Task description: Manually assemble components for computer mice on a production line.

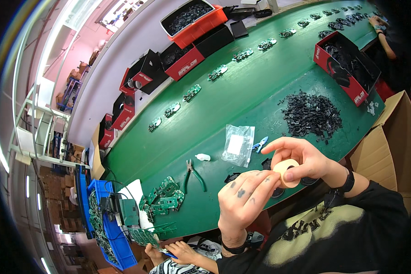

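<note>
Tape roll (286, 172): small, beige, held up over the near edge of the green worktop (242, 91), pinched between both hands, its dark core facing the camera.
Right hand (301, 157): curled around the roll from the right; thumb across the roll's face near the core, forefinger stretched out leftward above it, other fingers folded behind.
Left hand (244, 198): back of the hand toward the camera, small dark marks on the knuckles; fingers held close together, tips touching the roll's left rim; dark band at the wrist.
Clear plastic bag (238, 145): flat on the worktop just beyond the hands, white label inside.
Blue-handled cutters (260, 145): touching the bag's right side, near the right forefinger.
Green-handled pliers (192, 174): left of the hands, near the near edge, handles pointing toward the person.
White bottle (202, 157): small, lying between pliers and bag.
Green circuit boards (162, 199): heaped at the near left corner, beside a blue bin (116, 251) of more boards.
Black plastic parts (311, 114): loose pile toward the right edge, well beyond the hands.
Red-and-black box (347, 64): open, at the right edge behind the pile.
Row of small assemblies (218, 72): spaced along the worktop's middle, running to the far end.
Another person's hand (180, 252): below the near edge, holding a board.
</note>
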The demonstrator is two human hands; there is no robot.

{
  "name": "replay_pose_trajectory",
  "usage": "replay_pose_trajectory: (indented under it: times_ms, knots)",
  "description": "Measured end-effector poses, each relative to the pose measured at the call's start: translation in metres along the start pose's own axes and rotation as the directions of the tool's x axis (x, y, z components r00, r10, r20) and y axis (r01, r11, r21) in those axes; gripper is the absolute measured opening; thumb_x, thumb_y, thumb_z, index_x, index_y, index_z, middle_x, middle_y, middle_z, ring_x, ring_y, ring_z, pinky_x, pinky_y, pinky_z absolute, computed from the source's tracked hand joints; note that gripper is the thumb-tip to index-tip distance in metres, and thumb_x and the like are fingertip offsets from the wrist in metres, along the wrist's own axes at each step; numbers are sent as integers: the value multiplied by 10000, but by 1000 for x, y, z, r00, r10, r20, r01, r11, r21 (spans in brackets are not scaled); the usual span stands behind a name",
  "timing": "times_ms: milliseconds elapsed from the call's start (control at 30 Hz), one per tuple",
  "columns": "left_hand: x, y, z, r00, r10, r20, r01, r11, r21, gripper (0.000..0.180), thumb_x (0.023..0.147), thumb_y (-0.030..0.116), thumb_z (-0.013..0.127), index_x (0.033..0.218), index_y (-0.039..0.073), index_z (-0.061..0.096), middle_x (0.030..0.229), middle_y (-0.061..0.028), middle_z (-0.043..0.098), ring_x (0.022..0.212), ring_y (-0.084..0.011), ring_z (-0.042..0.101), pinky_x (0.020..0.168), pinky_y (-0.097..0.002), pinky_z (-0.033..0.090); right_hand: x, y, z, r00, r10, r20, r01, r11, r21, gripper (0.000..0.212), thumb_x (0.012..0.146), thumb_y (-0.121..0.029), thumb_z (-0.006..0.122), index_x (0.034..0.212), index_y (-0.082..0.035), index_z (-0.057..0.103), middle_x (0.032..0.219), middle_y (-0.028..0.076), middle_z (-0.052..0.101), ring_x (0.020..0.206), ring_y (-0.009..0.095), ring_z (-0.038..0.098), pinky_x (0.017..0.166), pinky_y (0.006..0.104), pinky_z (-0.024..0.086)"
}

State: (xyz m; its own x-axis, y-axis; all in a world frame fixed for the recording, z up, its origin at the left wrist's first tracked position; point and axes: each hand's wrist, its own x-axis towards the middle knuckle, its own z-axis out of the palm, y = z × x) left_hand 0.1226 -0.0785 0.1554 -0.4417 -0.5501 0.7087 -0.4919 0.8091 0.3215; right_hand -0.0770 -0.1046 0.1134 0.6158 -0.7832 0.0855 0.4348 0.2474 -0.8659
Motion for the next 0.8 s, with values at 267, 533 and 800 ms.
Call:
replay_pose_trajectory:
  times_ms: [267,533,800]
  knots:
    - [-1,1,2,999,-4,50,2,999,37,238,663,-12,769,882,19,683,841,-74,681,734,-233,676,651,-316,558,-2,2,-2,1000,-18,-17,17,999,-41,622,825,-128,758,1353,-4,454,932,68,633,846,94,604,739,226,491]
    - [5,4,12,997,-68,43,63,993,99,217,684,-29,751,875,22,663,840,-77,669,724,-247,669,646,-323,559,-3,0,-7,999,-31,-19,30,999,-24,630,823,-120,756,1359,-1,448,926,71,635,843,98,609,737,232,497]
    - [5,3,10,996,13,83,-15,1000,24,246,673,-22,757,903,7,676,840,-94,681,765,-253,694,655,-322,569,-7,0,-12,999,-15,-43,13,999,-44,649,820,-122,758,1368,-1,433,923,80,640,839,103,613,739,238,497]
